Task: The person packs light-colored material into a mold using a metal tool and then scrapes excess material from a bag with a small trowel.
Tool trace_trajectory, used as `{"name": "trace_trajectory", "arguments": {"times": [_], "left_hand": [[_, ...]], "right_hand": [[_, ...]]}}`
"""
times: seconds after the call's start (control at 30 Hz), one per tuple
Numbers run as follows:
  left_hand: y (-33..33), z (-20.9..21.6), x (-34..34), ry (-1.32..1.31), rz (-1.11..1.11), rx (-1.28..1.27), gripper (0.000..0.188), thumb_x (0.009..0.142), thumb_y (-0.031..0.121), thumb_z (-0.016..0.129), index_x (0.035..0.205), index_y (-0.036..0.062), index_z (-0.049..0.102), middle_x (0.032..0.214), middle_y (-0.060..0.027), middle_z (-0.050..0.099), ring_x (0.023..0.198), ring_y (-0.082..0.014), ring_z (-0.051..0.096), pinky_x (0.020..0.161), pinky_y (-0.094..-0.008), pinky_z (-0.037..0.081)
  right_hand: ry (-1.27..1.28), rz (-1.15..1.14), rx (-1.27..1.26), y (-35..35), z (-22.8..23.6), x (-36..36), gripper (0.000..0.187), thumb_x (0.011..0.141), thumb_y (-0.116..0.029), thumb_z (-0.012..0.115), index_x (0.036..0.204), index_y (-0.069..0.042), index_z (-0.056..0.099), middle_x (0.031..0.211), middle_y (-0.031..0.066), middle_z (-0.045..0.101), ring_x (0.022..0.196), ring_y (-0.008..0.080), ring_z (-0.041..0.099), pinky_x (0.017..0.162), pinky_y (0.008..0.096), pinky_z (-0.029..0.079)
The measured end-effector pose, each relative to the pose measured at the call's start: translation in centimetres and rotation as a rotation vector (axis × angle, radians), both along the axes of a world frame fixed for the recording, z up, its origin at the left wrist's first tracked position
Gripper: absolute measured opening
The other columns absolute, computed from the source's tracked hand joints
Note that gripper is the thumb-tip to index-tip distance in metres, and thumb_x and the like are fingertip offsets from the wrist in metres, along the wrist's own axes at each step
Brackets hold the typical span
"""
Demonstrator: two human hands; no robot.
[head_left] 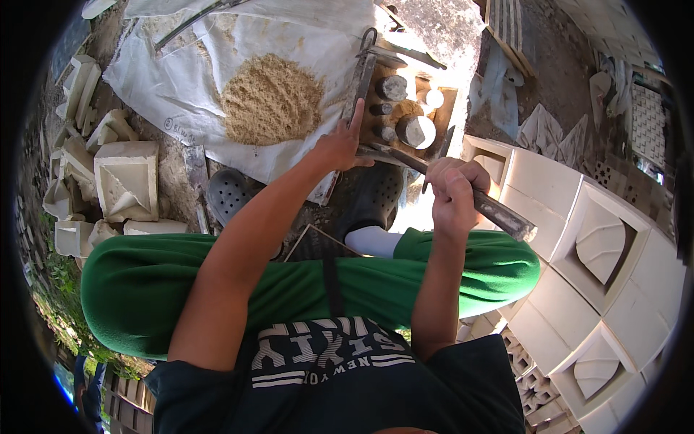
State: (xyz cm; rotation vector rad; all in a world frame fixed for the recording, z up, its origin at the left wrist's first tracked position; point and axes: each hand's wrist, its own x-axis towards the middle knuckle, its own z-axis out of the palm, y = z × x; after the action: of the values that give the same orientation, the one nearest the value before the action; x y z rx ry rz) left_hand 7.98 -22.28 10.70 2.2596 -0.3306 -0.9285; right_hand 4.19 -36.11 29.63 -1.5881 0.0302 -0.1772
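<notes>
Head view: nearest, green cloth trousers [347, 282] cover the folded legs, with a gap between the two forearms above them. Stacked cream blocks with square recesses [603, 246] crowd the right knee; pale, broken, block-shaped castings [126, 181] lie past the left one. The right grip [454, 188] is wrapped around a long grey-brown bar [502, 215]; its rough, pale-tipped end juts out rightward toward the blocks, while the far end points forward-left to the near edge of a brown box-shaped mould [448, 108]; whether it touches there I cannot tell. The left grip [340, 148] lies at the mould's near left corner, index finger stretched along a dark straight strip [366, 76] on the left edge, thumb pointing right; whether its hidden fingers close on anything I cannot tell. Inside the mould's walls stand grey round cylinders [416, 132] of several widths. Leftward, a heap of tan sand [271, 100] lies on a white sheet [166, 65], a wide margin of cloth around it. Beyond the mould lies a rough pale slab [441, 29]
</notes>
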Motion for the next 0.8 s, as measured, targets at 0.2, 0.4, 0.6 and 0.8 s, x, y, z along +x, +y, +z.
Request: {"name": "trace_trajectory", "arguments": {"times": [0.2,0.4,0.6,0.8], "left_hand": [[0.5,-0.3,0.0,0.014,0.022,-0.018,0.129,0.073,0.055,0.073,0.143,0.0183,-0.030,0.139,-0.0333,0.033,0.116,-0.0494,0.049,0.093,-0.0511,0.045],[0.2,-0.3,-0.3,-0.035,0.017,0.008,0.128,0.074,0.056,0.072,0.143,0.0190,-0.029,0.139,-0.0338,0.033,0.116,-0.0492,0.049,0.094,-0.0508,0.045],[0.3,0.1,0.0,0.036,0.004,-0.032,0.128,0.074,0.056,0.072,0.142,0.0196,-0.030,0.143,-0.0349,0.027,0.123,-0.0502,0.043,0.097,-0.0513,0.043],[0.4,-0.3,0.1,0.014,0.029,-0.002,0.128,0.074,0.055,0.072,0.142,0.0195,-0.030,0.141,-0.0345,0.030,0.120,-0.0506,0.046,0.096,-0.0524,0.043]], "right_hand": [[0.036,0.018,-0.038,0.8,0.0,0.7,0.024,0.081,-0.001,0.048,0.061,-0.006,0.037,0.051,0.0026,0.038,0.048,0.0131,0.034,0.051,0.0300,0.034],[-0.041,-0.023,-0.006,-0.5,-2.4,-1.3,0.023,0.081,-0.003,0.046,0.061,-0.007,0.035,0.050,0.0032,0.038,0.047,0.0142,0.033,0.052,0.0340,0.035],[-0.230,0.075,-0.058,-0.1,1.8,-2.0,0.020,0.081,-0.004,0.047,0.064,-0.007,0.038,0.050,0.0033,0.039,0.045,0.0138,0.034,0.050,0.0328,0.036],[-0.092,0.028,-0.052,-0.4,-1.7,-1.9,0.020,0.082,-0.001,0.047,0.065,-0.006,0.038,0.052,0.0026,0.038,0.048,0.0138,0.034,0.052,0.0326,0.035]]}}
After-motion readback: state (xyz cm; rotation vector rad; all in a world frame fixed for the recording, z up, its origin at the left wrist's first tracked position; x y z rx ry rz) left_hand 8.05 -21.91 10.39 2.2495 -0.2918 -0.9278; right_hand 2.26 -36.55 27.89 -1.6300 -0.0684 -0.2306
